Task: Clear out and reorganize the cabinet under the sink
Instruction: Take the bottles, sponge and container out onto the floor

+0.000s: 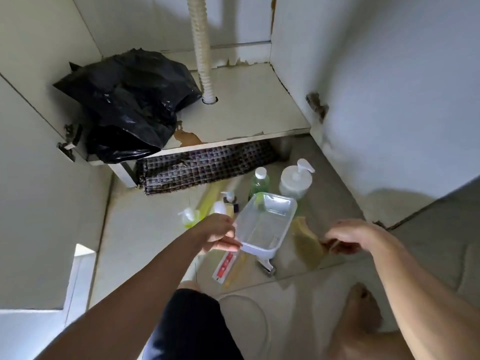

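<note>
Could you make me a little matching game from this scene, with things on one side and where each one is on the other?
Things:
1. black bag
2. clear container
3. pump bottle
4. checked mat

Places:
A. standing on the floor, right of the green bottle
B. on the cabinet shelf, left of the hose
C. on the floor at the cabinet's front edge
D. held by the left hand

Pairs: 1-B, 2-D, 3-A, 4-C
</note>
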